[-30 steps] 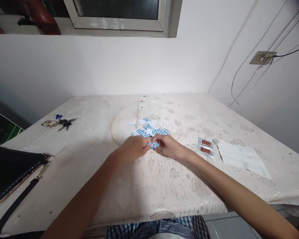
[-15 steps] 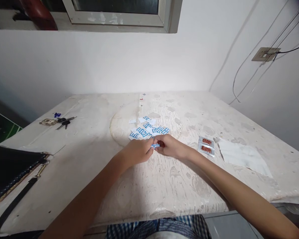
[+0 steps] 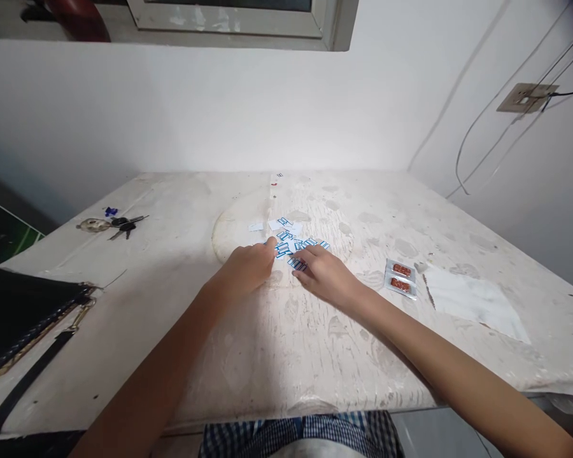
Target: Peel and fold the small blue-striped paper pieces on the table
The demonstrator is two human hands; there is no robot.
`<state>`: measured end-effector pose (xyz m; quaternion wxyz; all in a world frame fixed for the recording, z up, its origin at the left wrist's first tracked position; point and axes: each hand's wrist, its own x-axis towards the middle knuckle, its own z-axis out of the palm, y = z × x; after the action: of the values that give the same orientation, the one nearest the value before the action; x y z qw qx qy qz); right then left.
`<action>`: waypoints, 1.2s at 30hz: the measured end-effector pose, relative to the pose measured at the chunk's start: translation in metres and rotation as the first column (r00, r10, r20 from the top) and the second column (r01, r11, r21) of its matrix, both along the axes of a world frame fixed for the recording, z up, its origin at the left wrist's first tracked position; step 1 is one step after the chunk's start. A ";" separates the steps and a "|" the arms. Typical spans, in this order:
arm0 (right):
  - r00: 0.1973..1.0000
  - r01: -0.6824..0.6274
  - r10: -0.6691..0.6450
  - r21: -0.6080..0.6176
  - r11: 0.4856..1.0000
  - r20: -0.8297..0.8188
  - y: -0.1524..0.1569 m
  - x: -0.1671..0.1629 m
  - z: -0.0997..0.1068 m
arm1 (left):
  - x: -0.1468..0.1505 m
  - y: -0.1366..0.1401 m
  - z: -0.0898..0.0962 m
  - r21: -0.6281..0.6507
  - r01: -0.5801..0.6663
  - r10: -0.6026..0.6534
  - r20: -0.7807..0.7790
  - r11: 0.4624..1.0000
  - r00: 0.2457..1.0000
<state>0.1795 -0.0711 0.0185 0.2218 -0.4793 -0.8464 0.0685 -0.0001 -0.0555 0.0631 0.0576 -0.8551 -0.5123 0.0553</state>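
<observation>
Several small white paper slips (image 3: 284, 235) with blue box-like marks lie in a loose pile on the table. My right hand (image 3: 327, 270) is at the pile's near right side, its thumb and fingers closed on a blue-marked paper slip (image 3: 297, 263). At the near left side rests my left hand (image 3: 251, 266), with curled fingers and the fingertips touching the slips' edge. Whatever lies under those fingertips is mostly hidden. One plain-looking slip (image 3: 256, 227) sits apart at the pile's far left.
Right of my hands lie a blister pack (image 3: 401, 278) with red-brown tablets and a white cloth (image 3: 475, 302). Keys (image 3: 123, 224) are on the table's left, beyond a black bag (image 3: 28, 318) with a strap. A wall socket (image 3: 528, 97) trails cables.
My hands were together, pinching a small blue-edged slip between them. They have since parted, the left moving left and forward to the pile. The view has shifted slightly.
</observation>
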 end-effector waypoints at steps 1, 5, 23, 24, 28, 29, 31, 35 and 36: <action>0.999 0.003 -0.005 0.024 1.000 0.045 -0.002 -0.003 0.000 | 0.001 -0.001 -0.001 -0.015 0.015 -0.015 0.004 1.000 1.000; 0.982 -0.031 0.013 0.094 0.995 0.188 -0.006 -0.005 0.004 | 0.005 -0.004 -0.001 -0.057 0.032 -0.029 0.042 0.998 0.999; 0.848 -0.137 -0.017 -0.251 0.958 -0.530 0.016 0.014 0.004 | 0.003 0.000 -0.017 -0.190 0.050 -0.023 0.140 0.980 0.990; 0.818 -0.141 -0.059 -0.300 0.943 -0.572 0.016 0.012 0.003 | 0.004 0.000 -0.017 -0.195 0.047 -0.021 0.136 0.980 0.990; 0.654 -0.214 -0.207 -0.441 0.872 -0.728 0.015 0.007 -0.003 | 0.005 0.001 -0.016 -0.208 0.044 -0.014 0.141 0.977 0.990; 0.604 -0.242 -0.235 -0.456 0.857 -0.761 0.014 0.006 -0.004 | 0.005 0.001 -0.016 -0.210 0.045 -0.014 0.147 0.977 0.989; 0.525 -0.288 -0.274 -0.471 0.834 -0.806 0.013 0.004 -0.005 | 0.006 0.000 -0.014 -0.218 0.043 -0.008 0.160 0.975 0.987; 0.518 -0.256 -0.274 -0.453 0.854 -0.810 0.011 0.003 -0.001 | 0.005 -0.001 -0.011 -0.252 0.021 0.024 0.174 0.967 0.984; 0.540 -0.227 -0.265 -0.442 0.868 -0.799 0.010 0.003 0.001 | 0.005 -0.001 -0.011 -0.258 0.020 0.026 0.176 0.966 0.984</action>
<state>0.1823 -0.0608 0.0195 0.4698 -0.4360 -0.5808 0.5019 0.0052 -0.0568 0.0525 -0.1002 -0.8561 -0.5050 0.0452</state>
